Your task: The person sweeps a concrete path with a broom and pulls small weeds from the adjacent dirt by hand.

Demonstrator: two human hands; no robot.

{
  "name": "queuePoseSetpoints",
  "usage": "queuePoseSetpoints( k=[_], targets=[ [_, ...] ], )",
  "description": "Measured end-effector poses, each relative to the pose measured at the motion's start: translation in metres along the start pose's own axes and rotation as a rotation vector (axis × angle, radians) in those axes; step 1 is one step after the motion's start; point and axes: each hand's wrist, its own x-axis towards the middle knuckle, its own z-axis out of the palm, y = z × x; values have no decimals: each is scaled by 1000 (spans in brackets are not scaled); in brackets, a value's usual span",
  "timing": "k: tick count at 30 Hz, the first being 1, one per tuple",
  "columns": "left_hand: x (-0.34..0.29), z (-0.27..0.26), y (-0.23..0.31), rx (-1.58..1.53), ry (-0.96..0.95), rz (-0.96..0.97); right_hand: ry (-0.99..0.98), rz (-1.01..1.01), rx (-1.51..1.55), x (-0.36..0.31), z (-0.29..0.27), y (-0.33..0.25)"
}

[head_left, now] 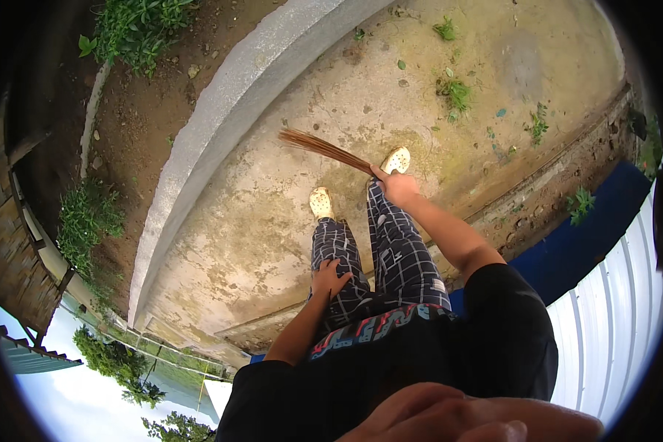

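Note:
My right hand (398, 187) is wrapped round the bound end of a stick broom (328, 150), just above my right shoe (396, 160). The broom's thin brown bristles point to the left and fan out a little over the concrete. Whether their tips touch the ground, I cannot tell. On my left thigh rests my left hand (329, 279), its fingers spread over the dark checked trousers (405, 254) and holding nothing. My other pale clog (320, 202) stands flat on the ground.
A low grey concrete wall (221, 110) curves along the left, with soil and green plants (88, 221) beyond it. Small weeds (455, 93) lie or grow on the stained concrete floor (243, 236) ahead. At the right run an earth strip, a blue surface (589, 228) and white corrugated sheeting (604, 317).

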Motion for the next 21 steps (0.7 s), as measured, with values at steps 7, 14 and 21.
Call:
queuePoseSetpoints(
  k=[7, 14, 21],
  targets=[
    [-2, -3, 22, -19, 23, 44, 415, 661, 469, 107, -123, 159],
    [9, -4, 36, 96, -8, 58, 608, 577, 399, 15, -109, 196],
    [15, -28, 52, 221, -47, 110, 76, 210, 79, -48, 20, 195]
  ],
)
